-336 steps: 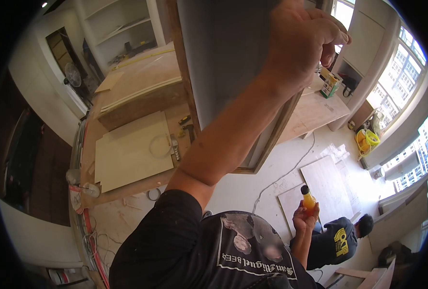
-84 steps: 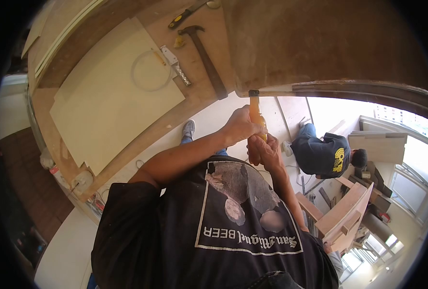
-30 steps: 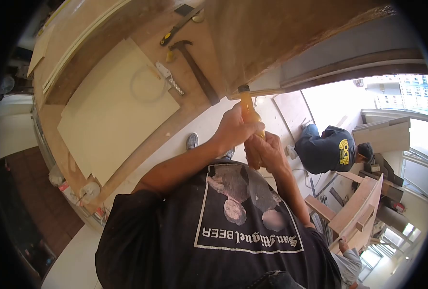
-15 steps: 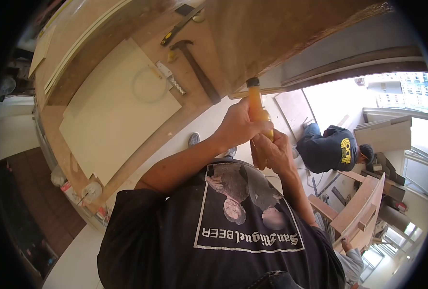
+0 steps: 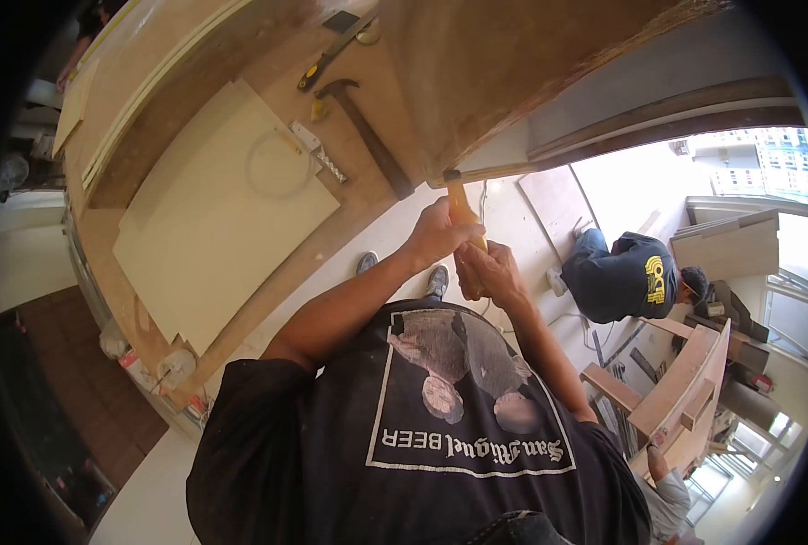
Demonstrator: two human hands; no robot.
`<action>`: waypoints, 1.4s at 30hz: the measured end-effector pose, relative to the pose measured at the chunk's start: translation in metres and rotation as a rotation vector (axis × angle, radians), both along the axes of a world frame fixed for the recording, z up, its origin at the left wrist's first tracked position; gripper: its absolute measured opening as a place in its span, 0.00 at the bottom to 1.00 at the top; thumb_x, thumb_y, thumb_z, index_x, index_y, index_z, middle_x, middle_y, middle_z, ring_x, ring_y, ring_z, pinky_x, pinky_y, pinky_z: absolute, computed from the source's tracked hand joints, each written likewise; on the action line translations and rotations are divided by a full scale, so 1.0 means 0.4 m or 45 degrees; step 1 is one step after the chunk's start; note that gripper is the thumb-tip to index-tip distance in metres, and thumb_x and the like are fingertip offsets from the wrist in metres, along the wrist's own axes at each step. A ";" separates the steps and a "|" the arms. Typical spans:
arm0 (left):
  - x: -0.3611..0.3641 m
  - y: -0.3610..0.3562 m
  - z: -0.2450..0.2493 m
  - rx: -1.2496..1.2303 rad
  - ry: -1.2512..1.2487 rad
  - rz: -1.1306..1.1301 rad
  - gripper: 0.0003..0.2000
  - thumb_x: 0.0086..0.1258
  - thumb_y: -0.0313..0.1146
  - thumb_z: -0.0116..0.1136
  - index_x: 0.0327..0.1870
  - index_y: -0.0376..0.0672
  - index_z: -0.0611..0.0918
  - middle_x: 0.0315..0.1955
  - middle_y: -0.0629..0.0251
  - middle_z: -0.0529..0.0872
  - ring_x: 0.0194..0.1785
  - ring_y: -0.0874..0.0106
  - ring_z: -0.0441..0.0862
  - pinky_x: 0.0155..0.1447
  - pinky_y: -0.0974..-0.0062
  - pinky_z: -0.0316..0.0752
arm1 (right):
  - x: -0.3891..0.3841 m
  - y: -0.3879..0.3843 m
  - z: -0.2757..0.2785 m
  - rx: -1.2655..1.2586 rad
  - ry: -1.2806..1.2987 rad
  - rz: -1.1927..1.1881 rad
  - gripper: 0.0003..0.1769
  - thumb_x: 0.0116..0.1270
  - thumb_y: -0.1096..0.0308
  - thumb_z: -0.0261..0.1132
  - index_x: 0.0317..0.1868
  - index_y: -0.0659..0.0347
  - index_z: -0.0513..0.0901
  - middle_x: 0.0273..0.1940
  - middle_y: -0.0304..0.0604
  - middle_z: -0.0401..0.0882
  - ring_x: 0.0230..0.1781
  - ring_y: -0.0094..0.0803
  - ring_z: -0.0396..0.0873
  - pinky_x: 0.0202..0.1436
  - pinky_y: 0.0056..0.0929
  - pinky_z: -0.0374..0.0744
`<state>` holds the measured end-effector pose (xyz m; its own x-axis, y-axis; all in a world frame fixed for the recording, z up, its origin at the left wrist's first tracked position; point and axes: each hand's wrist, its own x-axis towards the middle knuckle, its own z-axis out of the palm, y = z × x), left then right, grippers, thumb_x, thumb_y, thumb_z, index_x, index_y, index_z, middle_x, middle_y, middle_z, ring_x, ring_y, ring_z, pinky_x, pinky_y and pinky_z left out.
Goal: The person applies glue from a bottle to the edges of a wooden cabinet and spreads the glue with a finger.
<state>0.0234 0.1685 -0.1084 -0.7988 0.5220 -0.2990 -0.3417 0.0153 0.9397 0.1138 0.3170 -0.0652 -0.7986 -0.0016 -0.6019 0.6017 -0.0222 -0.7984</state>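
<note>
In the head view, a slim yellow-orange bottle (image 5: 461,211) with a dark cap points up and away from my body. My left hand (image 5: 436,233) is wrapped round its middle, thumb along the side. Just below, my right hand (image 5: 490,270) closes round the lower end, which its fingers hide. The capped end overlaps the corner of a brown wooden panel (image 5: 477,82). Left of my hands, a claw hammer (image 5: 374,141) lies on the wooden bench (image 5: 281,272), beside a large cream sheet (image 5: 213,218).
A tool with a black and yellow handle (image 5: 311,74) and a small metal piece (image 5: 329,165) lie near the hammer. A person in a dark shirt (image 5: 627,277) crouches at right. Below, another person's hand (image 5: 657,439) rests on a wooden frame (image 5: 672,386).
Both hands have shifted left with the bottle, and its capped end sits lower in view. My right shoe shows more fully. The grip looks the same.
</note>
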 end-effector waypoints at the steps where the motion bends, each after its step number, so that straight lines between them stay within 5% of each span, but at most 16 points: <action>1: -0.002 -0.001 -0.014 -0.029 0.021 0.000 0.22 0.65 0.37 0.74 0.51 0.32 0.78 0.41 0.61 0.86 0.44 0.74 0.84 0.51 0.75 0.81 | 0.000 0.003 -0.032 -0.007 -0.009 -0.009 0.24 0.71 0.47 0.69 0.34 0.64 0.82 0.21 0.37 0.78 0.16 0.21 0.74 0.18 0.24 0.69; 5: 0.006 -0.006 -0.035 -0.128 0.020 0.002 0.21 0.65 0.37 0.73 0.50 0.33 0.79 0.40 0.61 0.86 0.44 0.74 0.84 0.51 0.75 0.81 | 0.003 0.015 -0.091 0.109 -0.017 0.019 0.24 0.69 0.47 0.71 0.34 0.64 0.82 0.24 0.36 0.79 0.19 0.20 0.75 0.20 0.25 0.71; 11: 0.018 -0.024 0.101 0.164 0.055 0.096 0.24 0.61 0.36 0.75 0.52 0.31 0.78 0.40 0.58 0.87 0.43 0.72 0.86 0.48 0.73 0.82 | 0.005 -0.012 0.055 0.107 0.055 -0.011 0.23 0.68 0.49 0.72 0.35 0.65 0.82 0.25 0.35 0.79 0.23 0.19 0.74 0.24 0.24 0.72; 17: 0.012 -0.028 -0.055 -0.072 -0.068 0.054 0.21 0.64 0.36 0.74 0.50 0.33 0.79 0.41 0.62 0.86 0.43 0.74 0.84 0.50 0.76 0.80 | -0.009 -0.014 -0.092 0.152 -0.092 0.033 0.27 0.66 0.45 0.73 0.32 0.66 0.82 0.24 0.36 0.79 0.22 0.21 0.75 0.23 0.27 0.72; 29: 0.019 -0.032 0.342 0.233 0.101 0.106 0.21 0.61 0.38 0.74 0.48 0.33 0.80 0.38 0.58 0.89 0.41 0.72 0.87 0.48 0.72 0.82 | 0.003 -0.028 0.341 0.167 0.080 0.046 0.23 0.74 0.49 0.68 0.37 0.66 0.83 0.23 0.38 0.80 0.20 0.20 0.76 0.21 0.23 0.70; 42: 0.012 -0.024 0.267 0.214 0.130 0.125 0.19 0.61 0.39 0.74 0.45 0.35 0.83 0.36 0.60 0.89 0.40 0.72 0.87 0.45 0.72 0.82 | -0.002 -0.031 0.303 0.221 0.081 0.059 0.25 0.73 0.48 0.67 0.34 0.66 0.85 0.25 0.39 0.82 0.21 0.22 0.78 0.23 0.24 0.73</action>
<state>0.0282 0.1590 -0.0016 -0.8699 0.4760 -0.1291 -0.2365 -0.1729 0.9561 0.1130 0.3045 0.0561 -0.8364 0.0602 -0.5448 0.5473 0.1456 -0.8242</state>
